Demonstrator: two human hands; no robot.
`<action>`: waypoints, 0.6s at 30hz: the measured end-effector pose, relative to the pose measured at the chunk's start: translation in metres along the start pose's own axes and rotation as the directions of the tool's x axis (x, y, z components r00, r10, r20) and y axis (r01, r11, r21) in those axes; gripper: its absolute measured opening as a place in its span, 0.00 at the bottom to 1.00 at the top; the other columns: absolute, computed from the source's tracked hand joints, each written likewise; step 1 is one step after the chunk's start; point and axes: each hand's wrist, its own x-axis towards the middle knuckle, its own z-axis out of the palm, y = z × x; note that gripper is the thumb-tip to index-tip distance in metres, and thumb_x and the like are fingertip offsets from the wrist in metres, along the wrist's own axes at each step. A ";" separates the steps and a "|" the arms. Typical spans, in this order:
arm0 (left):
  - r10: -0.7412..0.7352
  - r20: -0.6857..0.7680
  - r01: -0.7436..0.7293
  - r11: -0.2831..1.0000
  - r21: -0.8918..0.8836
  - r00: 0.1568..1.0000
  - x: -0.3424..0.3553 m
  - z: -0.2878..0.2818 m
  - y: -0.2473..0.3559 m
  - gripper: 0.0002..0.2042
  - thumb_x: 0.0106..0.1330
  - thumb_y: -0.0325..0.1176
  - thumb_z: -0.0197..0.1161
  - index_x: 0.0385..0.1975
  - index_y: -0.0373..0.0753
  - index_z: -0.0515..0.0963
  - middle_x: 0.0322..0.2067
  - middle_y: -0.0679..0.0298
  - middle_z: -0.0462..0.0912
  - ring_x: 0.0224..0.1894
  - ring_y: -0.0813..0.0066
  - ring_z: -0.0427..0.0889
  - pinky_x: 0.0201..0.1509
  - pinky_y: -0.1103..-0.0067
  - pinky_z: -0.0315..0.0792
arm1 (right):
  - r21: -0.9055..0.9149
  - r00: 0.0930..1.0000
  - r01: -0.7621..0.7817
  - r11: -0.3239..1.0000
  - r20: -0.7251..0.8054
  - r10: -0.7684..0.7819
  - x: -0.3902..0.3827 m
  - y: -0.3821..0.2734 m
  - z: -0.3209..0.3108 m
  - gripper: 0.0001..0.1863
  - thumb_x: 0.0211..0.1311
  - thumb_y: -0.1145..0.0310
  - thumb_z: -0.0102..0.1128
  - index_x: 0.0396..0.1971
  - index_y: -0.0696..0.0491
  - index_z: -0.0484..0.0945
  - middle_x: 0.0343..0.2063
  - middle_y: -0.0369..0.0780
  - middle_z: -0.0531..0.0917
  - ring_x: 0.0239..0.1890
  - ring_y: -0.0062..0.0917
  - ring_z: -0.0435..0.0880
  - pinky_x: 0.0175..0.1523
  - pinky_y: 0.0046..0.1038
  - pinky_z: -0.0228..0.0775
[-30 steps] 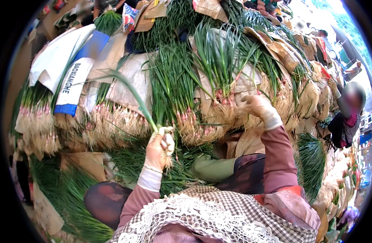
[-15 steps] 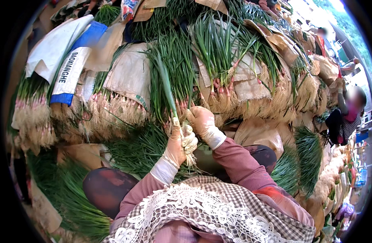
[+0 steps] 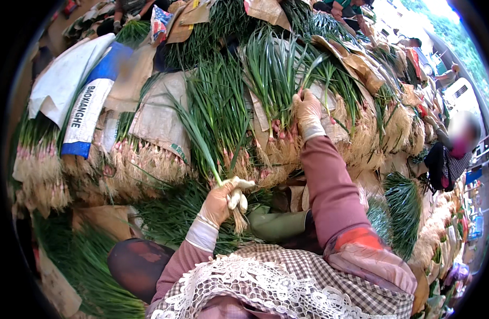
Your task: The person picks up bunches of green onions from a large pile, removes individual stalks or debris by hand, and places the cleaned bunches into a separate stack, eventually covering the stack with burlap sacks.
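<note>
My left hand [image 3: 223,202], in a thin pale glove, is closed around the lower stem of an onion-like plant [image 3: 202,149]. Its long green leaves lean up and to the left, and pale roots hang below my fingers. My right arm reaches forward over the row of plants. There my gloved right hand [image 3: 308,110] is closed at the stem of another onion-like plant [image 3: 304,84], above the pinkish bulbs [image 3: 276,127]. My fingers partly hide how many stems it grips.
Bundled plants [image 3: 218,101] with bushy roots stretch across in front, partly under sacks [image 3: 162,109] and brown paper [image 3: 361,66]. More green leaves [image 3: 101,271] lie around my knees. A green boot [image 3: 276,226] shows between my arms. Another person [image 3: 452,154] sits at the far right.
My right hand has left its place beside my left hand and reached forward and right to the plants. My left hand has lowered slightly, still holding its plant, which now leans further left.
</note>
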 end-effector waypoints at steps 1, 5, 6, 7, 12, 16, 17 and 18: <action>0.020 -0.013 -0.020 1.000 0.005 1.000 -0.002 -0.008 0.001 0.19 0.62 0.38 0.37 0.36 0.26 0.69 0.05 0.67 0.65 0.15 0.73 0.70 0.23 0.80 0.68 | 0.090 0.990 -0.097 0.991 0.114 0.086 -0.017 -0.031 -0.010 0.11 0.56 0.65 0.42 0.32 0.57 0.67 0.16 0.39 0.72 0.18 0.18 0.73 0.17 0.17 0.64; 0.256 -0.364 -0.170 0.953 0.252 0.895 0.002 -0.010 -0.006 0.22 0.63 0.42 0.36 0.48 0.29 0.58 0.34 0.60 0.74 0.27 0.71 0.75 0.27 0.81 0.69 | -0.545 0.628 0.769 0.334 0.546 -0.555 -0.119 -0.073 0.017 0.14 0.57 0.62 0.37 0.31 0.55 0.69 0.16 0.38 0.72 0.16 0.19 0.71 0.20 0.20 0.66; 0.273 -0.362 -0.159 0.936 0.314 0.891 0.005 -0.010 -0.014 0.21 0.63 0.41 0.36 0.49 0.32 0.59 0.40 0.59 0.72 0.23 0.78 0.73 0.24 0.86 0.67 | -0.060 0.497 0.776 0.628 0.672 -0.549 -0.152 -0.085 0.007 0.16 0.55 0.58 0.38 0.34 0.53 0.70 0.20 0.39 0.74 0.21 0.23 0.73 0.25 0.23 0.67; 0.168 -0.303 0.010 0.861 0.509 0.938 -0.004 -0.005 -0.003 0.18 0.63 0.38 0.38 0.46 0.34 0.63 0.37 0.59 0.74 0.18 0.86 0.68 0.18 0.91 0.63 | 0.422 0.334 0.490 0.763 0.718 -0.611 -0.171 -0.096 -0.006 0.19 0.53 0.53 0.39 0.36 0.51 0.71 0.24 0.40 0.76 0.26 0.26 0.75 0.31 0.26 0.68; 0.282 -0.404 -0.143 0.929 0.341 0.870 0.004 0.004 -0.006 0.12 0.61 0.33 0.42 0.37 0.33 0.69 0.19 0.64 0.74 0.14 0.84 0.68 0.16 0.91 0.61 | 0.036 0.586 0.384 0.923 0.763 -0.273 -0.146 -0.073 -0.024 0.25 0.48 0.45 0.44 0.35 0.51 0.73 0.28 0.42 0.77 0.32 0.30 0.76 0.38 0.28 0.66; 0.186 -0.367 -0.163 0.982 0.093 0.911 0.003 -0.002 -0.002 0.13 0.60 0.32 0.44 0.37 0.28 0.68 0.07 0.68 0.65 0.15 0.76 0.72 0.24 0.81 0.69 | -0.305 0.829 -0.020 0.952 0.527 0.187 -0.089 -0.078 -0.028 0.23 0.48 0.47 0.48 0.35 0.51 0.72 0.33 0.38 0.77 0.35 0.26 0.76 0.40 0.29 0.66; 0.104 -0.355 -0.127 0.991 -0.042 0.929 0.003 -0.001 -0.003 0.13 0.60 0.32 0.44 0.37 0.27 0.68 0.06 0.69 0.64 0.15 0.75 0.71 0.24 0.79 0.69 | -0.408 0.746 -0.008 0.913 0.605 0.278 -0.076 -0.073 -0.016 0.22 0.48 0.48 0.49 0.35 0.51 0.72 0.33 0.39 0.77 0.35 0.28 0.76 0.40 0.29 0.65; 0.055 -0.330 -0.073 0.996 -0.043 0.942 0.002 -0.004 -0.005 0.14 0.60 0.32 0.45 0.36 0.25 0.68 0.05 0.69 0.62 0.14 0.75 0.70 0.22 0.78 0.68 | -0.463 0.767 0.070 0.884 0.591 0.249 -0.075 -0.057 0.008 0.22 0.48 0.49 0.50 0.35 0.51 0.72 0.32 0.40 0.77 0.35 0.28 0.76 0.40 0.29 0.65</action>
